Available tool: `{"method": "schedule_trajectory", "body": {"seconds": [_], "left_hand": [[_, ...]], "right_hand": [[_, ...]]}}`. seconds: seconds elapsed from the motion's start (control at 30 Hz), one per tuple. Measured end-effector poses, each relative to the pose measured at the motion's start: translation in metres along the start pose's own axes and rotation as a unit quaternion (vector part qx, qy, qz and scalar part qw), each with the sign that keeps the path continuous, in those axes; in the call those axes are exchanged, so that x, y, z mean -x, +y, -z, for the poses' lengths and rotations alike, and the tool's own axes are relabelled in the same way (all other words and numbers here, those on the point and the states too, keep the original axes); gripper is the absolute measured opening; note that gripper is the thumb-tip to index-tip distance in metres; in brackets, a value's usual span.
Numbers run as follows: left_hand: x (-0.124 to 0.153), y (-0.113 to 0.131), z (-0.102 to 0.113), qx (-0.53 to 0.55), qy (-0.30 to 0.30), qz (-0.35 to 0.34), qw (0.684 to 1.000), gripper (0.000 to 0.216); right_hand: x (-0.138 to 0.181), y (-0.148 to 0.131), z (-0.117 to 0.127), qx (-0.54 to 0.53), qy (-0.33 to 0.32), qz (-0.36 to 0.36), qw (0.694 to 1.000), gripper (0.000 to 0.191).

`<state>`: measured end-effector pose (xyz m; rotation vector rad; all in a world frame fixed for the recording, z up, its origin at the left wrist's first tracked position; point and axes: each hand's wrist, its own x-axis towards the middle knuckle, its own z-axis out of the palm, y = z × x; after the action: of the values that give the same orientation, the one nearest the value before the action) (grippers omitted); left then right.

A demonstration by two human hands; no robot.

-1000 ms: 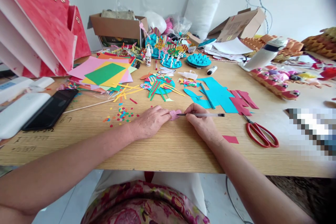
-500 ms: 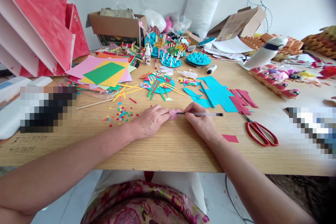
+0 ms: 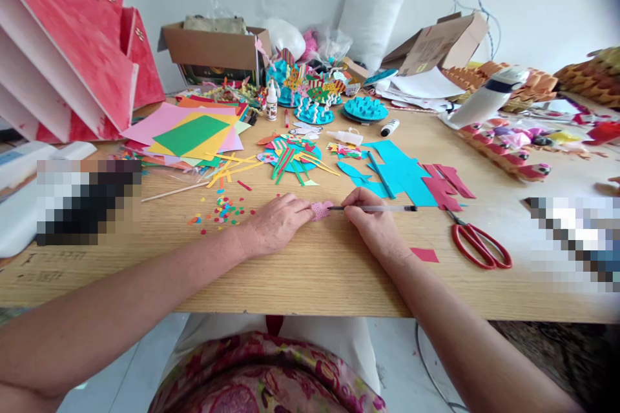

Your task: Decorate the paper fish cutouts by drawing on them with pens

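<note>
- The right hand (image 3: 372, 219), at the centre of the frame, has thumb and fingers closed around a pen (image 3: 394, 208); the pen lies almost flat, its dark tip pointing left.
- This tip meets, or nearly meets, the small pink piece (image 3: 320, 210); from where I stand I cannot tell if it is touching.
- The left hand (image 3: 281, 226) lies palm down, fingers together, the fingertips at the left edge of the pink piece. If the thumb pinches it from below, I cannot tell.
- The pink piece itself is in the middle of the frame, flat on the wooden table (image 3: 300, 287), between both hands.
- In my judgement, the step in hand is fine drawing on this piece. Each next stroke calls for a steady left hold and a light pen.
- Just left of the left hand, coloured dots (image 3: 227, 210) are scattered; they could stick to a sleeve or a wrist.
- To the right of centre lie blue paper (image 3: 405, 171) and, lower, a red scrap (image 3: 425, 255) and red-handled scissors (image 3: 482, 246), apart from the hands.
</note>
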<state>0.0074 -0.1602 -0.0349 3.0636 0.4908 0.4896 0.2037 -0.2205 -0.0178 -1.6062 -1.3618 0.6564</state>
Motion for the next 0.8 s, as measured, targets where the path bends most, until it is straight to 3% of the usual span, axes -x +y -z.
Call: {"method": "schedule_trajectory", "body": {"seconds": [0.53,0.8], "left_hand": [[0.0007,-0.0005,-0.0005,-0.006,-0.008,0.005,1.0,0.046],[-0.0002,-0.0016,-0.0014,-0.018,0.007,-0.005,1.0,0.034]], "right_hand": [[-0.0012,0.0018,-0.0021,0.002,-0.01,0.002,1.0,0.005],[-0.0021,0.0031,-0.0021,0.007,0.003,0.002,1.0,0.004]]}}
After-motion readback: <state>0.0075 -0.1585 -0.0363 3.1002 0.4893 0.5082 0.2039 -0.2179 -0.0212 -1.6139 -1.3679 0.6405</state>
